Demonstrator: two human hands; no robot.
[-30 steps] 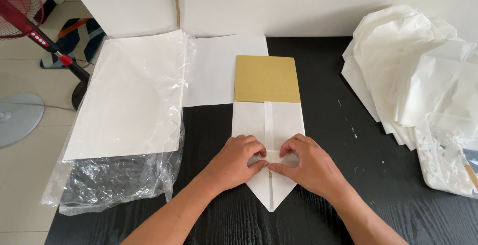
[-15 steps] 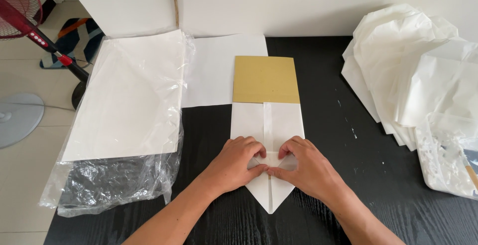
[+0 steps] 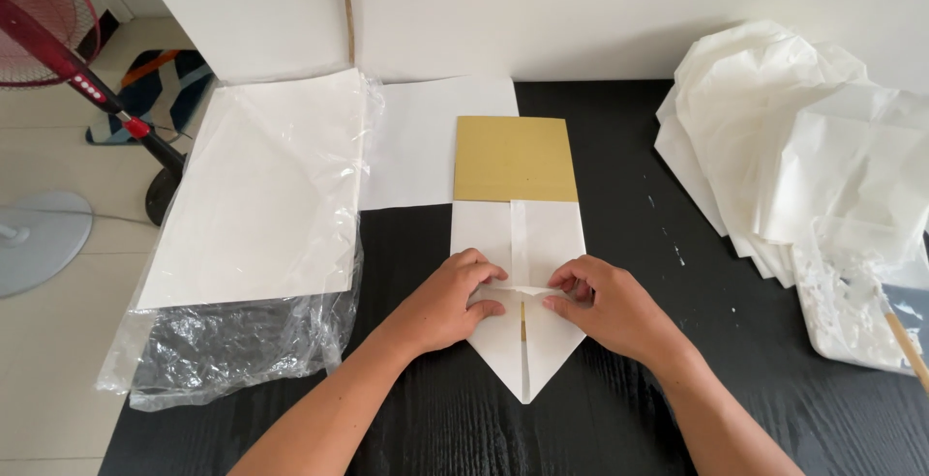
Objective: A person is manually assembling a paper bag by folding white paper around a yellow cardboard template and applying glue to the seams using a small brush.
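A white paper piece (image 3: 547,234) lies folded on the black table (image 3: 639,408), its near end forming a downward point (image 3: 525,379). A tan cardboard rectangle (image 3: 513,159) sticks out of its far end. My left hand (image 3: 447,300) presses on the left side of the fold, fingers bent onto the paper. My right hand (image 3: 605,304) presses on the right side, fingertips meeting the left hand's at the centre seam. A narrow white strip runs up the middle of the paper between the hands.
A stack of white sheets in a clear plastic wrapper (image 3: 256,215) lies to the left. A loose white sheet (image 3: 431,142) sits behind. Crumpled white paper (image 3: 803,137) piles at the right, beside a tray with a brush (image 3: 905,341). A red fan stand (image 3: 87,89) is on the floor.
Both hands stay on the fold; the fingertips have shifted slightly along the centre crease. The paper has not moved.
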